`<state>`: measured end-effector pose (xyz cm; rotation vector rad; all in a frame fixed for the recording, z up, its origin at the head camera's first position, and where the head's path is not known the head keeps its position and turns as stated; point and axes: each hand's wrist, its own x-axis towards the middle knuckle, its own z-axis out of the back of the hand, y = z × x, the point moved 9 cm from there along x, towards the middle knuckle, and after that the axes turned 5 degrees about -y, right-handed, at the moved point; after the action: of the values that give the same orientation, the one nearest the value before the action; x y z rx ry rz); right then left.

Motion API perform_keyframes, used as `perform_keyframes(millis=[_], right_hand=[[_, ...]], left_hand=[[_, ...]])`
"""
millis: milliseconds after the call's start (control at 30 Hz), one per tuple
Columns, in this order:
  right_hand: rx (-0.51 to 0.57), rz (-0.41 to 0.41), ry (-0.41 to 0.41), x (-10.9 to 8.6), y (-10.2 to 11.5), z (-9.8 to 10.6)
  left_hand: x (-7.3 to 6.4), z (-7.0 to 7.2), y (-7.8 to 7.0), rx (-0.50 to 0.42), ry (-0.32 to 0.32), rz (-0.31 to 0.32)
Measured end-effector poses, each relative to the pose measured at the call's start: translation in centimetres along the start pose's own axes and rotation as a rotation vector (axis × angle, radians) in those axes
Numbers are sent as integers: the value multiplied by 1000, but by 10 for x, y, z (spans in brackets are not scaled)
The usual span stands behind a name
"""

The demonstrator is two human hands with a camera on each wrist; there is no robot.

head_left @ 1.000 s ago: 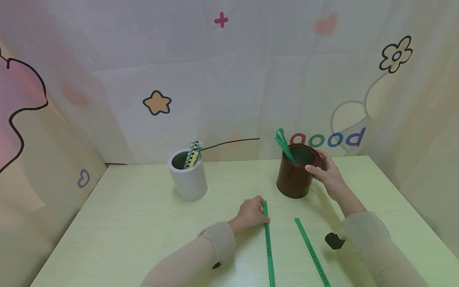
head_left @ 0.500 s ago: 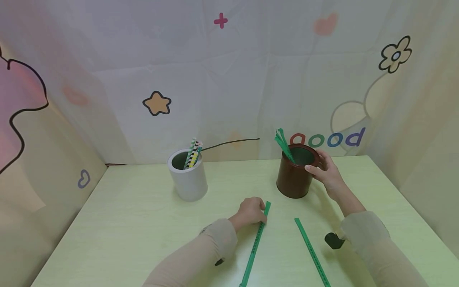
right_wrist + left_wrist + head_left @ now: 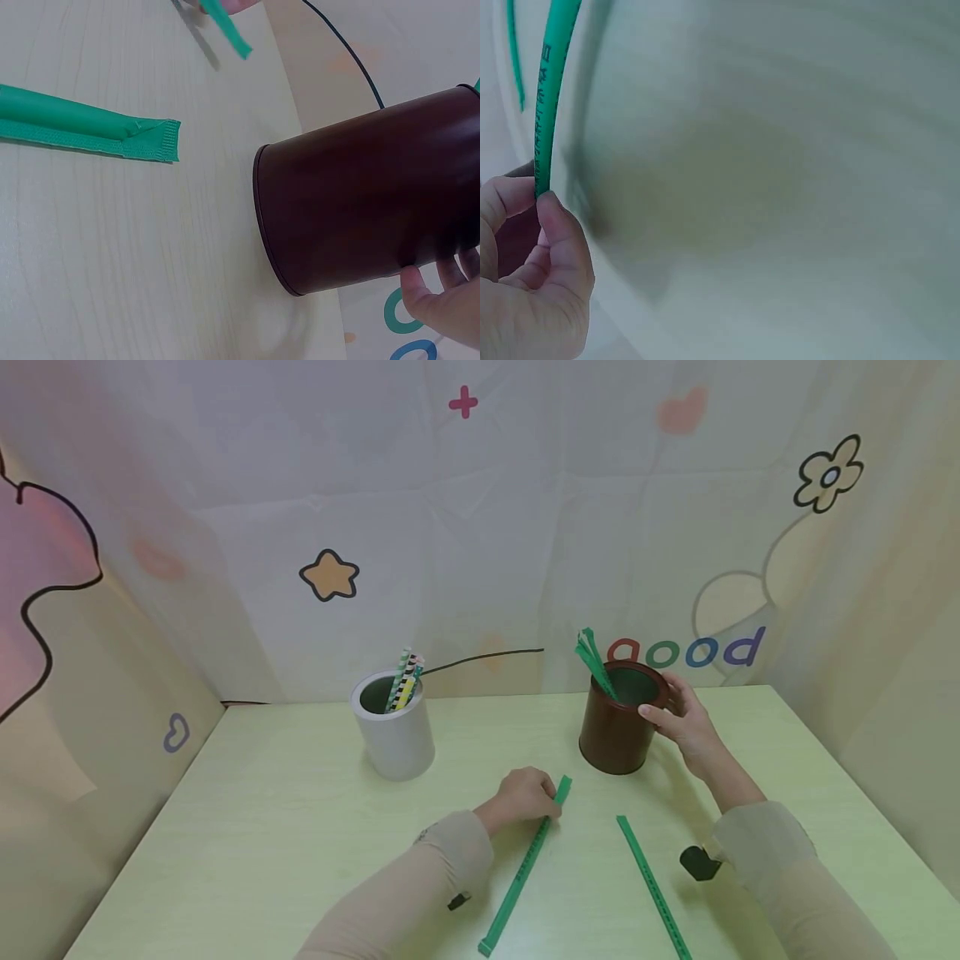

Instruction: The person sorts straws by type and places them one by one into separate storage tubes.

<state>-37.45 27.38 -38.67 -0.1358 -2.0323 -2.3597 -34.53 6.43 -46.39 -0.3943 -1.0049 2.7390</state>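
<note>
My left hand pinches a slim green wrapped stick near its far end, thumb against fingers. Dark printed characters run along its wrapper. In the right wrist view its tip appears above a shadow, so that end is off the table. My right hand holds the rim of a dark brown cylindrical holder that stands upright, thumb on the near side and fingers round the right. Several green strips lean out of its left side. Another green wrapped stick with a crimped end lies flat between my arms.
A white cylindrical holder at the back left contains several patterned sticks. Behind the pale table hangs a printed curtain. A black object sits at my right cuff.
The stick in my left hand has swung: its near end moved left and its far tip slightly right. The left hand itself barely shifted. My right hand and the brown holder have stayed put.
</note>
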Motion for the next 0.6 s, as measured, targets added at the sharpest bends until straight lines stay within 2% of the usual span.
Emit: perform_keyframes(millis=[100, 267, 433, 600], right_hand=[[-6, -2, -1, 0, 0, 0], [12, 0, 3, 0, 2, 0], [22, -3, 2, 1, 1, 0], [13, 2, 4, 1, 1, 0]], left_hand=[[2, 6, -5, -29, 6, -9], [5, 25, -19, -80, 20, -35], [6, 51, -38, -244, 38, -41], [10, 87, -61, -397, -27, -66]])
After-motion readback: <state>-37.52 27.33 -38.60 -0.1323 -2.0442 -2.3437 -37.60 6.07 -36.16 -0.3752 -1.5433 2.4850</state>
